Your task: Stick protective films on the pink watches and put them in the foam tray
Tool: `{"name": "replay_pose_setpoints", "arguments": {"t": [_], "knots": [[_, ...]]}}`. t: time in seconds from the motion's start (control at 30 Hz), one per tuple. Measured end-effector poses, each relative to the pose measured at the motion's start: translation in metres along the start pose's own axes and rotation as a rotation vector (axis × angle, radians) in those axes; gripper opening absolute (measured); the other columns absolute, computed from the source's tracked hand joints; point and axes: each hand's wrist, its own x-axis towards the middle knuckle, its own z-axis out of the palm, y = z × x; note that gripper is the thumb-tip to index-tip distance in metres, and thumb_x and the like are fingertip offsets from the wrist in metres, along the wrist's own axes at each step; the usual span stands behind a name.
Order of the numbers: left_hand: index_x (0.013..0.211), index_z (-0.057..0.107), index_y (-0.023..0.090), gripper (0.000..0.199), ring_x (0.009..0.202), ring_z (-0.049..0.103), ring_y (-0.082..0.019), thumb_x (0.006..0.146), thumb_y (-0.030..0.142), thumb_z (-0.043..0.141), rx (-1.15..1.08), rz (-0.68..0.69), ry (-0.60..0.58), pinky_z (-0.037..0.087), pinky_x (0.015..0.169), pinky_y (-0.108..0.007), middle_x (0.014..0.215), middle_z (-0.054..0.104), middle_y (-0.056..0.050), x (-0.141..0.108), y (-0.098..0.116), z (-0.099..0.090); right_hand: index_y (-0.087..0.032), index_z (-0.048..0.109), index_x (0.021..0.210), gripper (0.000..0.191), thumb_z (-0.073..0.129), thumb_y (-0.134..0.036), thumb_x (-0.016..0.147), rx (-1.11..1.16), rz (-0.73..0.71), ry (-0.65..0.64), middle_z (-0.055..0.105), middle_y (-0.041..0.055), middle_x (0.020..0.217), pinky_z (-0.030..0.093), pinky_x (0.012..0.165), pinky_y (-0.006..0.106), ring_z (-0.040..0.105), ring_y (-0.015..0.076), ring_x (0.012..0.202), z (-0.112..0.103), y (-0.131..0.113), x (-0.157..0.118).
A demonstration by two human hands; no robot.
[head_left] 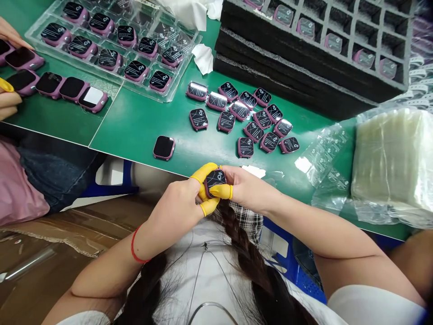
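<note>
Both my hands grip one pink smartwatch body just over the table's front edge. Its face carries a dark film printed with lines, text and a symbol. My left hand, in yellow finger cots, wraps the watch from the left and below. My right hand holds it from the right, its yellow-capped thumb pressed on the lower part of the screen. A watch with a plain black screen lies on the table ahead, to the left. Several film-covered watches are spread out beyond my hands.
A clear plastic tray of watches stands at the back left. Black foam blocks with watches in slots are stacked at the back right. Clear film sheets and a wrapped stack lie right. Another person's hand is among watches at far left.
</note>
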Motion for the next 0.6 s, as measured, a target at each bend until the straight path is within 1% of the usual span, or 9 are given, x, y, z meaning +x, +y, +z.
{"name": "replay_pose_setpoints", "arguments": {"t": [0.07,0.2,0.27,0.37,0.4,0.43,0.5,0.57,0.6], "knots": [[0.104,0.065,0.013,0.029,0.063,0.062,-0.016,0.077,0.023,0.062,0.016,0.008,0.001,0.051,0.063,-0.027,0.07,0.066,-0.002,0.0,0.0,-0.002,-0.017,0.055,0.077,0.018,0.068,-0.01,0.066,-0.017,0.0,0.021,0.057,-0.0048,0.074,0.042,0.07,0.023,0.053,0.0098,0.073,0.002,0.001,0.002],[0.128,0.056,0.012,0.051,0.058,0.059,-0.015,0.078,0.023,0.063,0.014,0.008,0.013,0.049,0.06,-0.026,0.068,0.066,0.0,0.001,-0.001,-0.005,-0.017,0.056,0.075,0.019,0.072,-0.015,0.066,-0.009,-0.011,0.033,0.055,-0.0053,0.07,0.041,0.068,0.023,0.05,0.0091,0.069,0.006,-0.001,0.005],[0.125,0.058,0.012,0.049,0.056,0.058,-0.014,0.079,0.026,0.064,-0.009,0.005,0.011,0.047,0.057,-0.025,0.067,0.065,0.001,0.002,-0.002,-0.006,-0.016,0.058,0.075,0.022,0.076,-0.023,0.064,-0.012,0.018,0.061,0.057,-0.0044,0.07,0.04,0.066,0.023,0.05,0.0091,0.067,0.005,-0.003,0.007],[0.109,0.066,0.013,0.032,0.058,0.059,-0.013,0.08,0.027,0.064,-0.051,-0.013,-0.022,0.046,0.056,-0.024,0.068,0.066,0.0,0.004,-0.003,-0.005,-0.015,0.061,0.075,0.026,0.076,-0.034,0.065,-0.096,0.068,0.098,0.058,-0.0031,0.07,0.036,0.061,0.023,0.046,0.0082,0.064,0.003,-0.006,0.008],[0.11,0.066,0.014,0.032,0.059,0.06,-0.013,0.08,0.027,0.065,-0.076,-0.017,-0.034,0.046,0.056,-0.024,0.069,0.066,0.001,0.005,-0.003,-0.005,-0.015,0.062,0.076,0.026,0.075,-0.036,0.067,-0.126,0.075,0.096,0.058,-0.0027,0.071,0.037,0.061,0.024,0.046,0.0085,0.064,0.001,-0.007,0.008],[0.115,0.064,0.014,0.037,0.06,0.061,-0.013,0.08,0.025,0.065,-0.11,-0.014,-0.039,0.047,0.058,-0.024,0.069,0.066,0.001,0.005,-0.004,-0.004,-0.016,0.062,0.077,0.025,0.073,-0.037,0.068,-0.154,0.069,0.087,0.059,-0.002,0.073,0.039,0.063,0.025,0.049,0.0094,0.066,0.0,-0.008,0.009],[0.134,0.052,0.016,0.056,0.062,0.062,-0.013,0.08,0.023,0.065,-0.201,0.004,-0.04,0.049,0.062,-0.024,0.069,0.066,0.004,0.005,-0.008,-0.006,-0.017,0.06,0.084,0.024,0.072,-0.035,0.071,-0.217,0.0,0.093,0.062,-0.0001,0.08,0.046,0.07,0.028,0.056,0.0124,0.074,-0.007,-0.01,0.011],[0.146,0.036,0.018,0.07,0.064,0.062,-0.012,0.082,0.023,0.065,-0.311,0.012,-0.023,0.05,0.065,-0.023,0.071,0.066,0.005,0.002,-0.018,-0.011,-0.019,0.056,0.095,0.028,0.069,-0.032,0.074,-0.33,-0.112,0.188,0.065,0.002,0.089,0.05,0.078,0.033,0.062,0.0155,0.081,-0.018,-0.013,0.013],[0.147,0.033,0.018,0.071,0.064,0.062,-0.012,0.083,0.025,0.065,-0.361,-0.001,-0.004,0.05,0.066,-0.023,0.071,0.066,0.006,0.0,-0.025,-0.015,-0.02,0.054,0.1,0.03,0.068,-0.031,0.075,-0.426,-0.156,0.263,0.065,0.003,0.092,0.052,0.078,0.036,0.063,0.0168,0.081,-0.025,-0.015,0.014]]}}
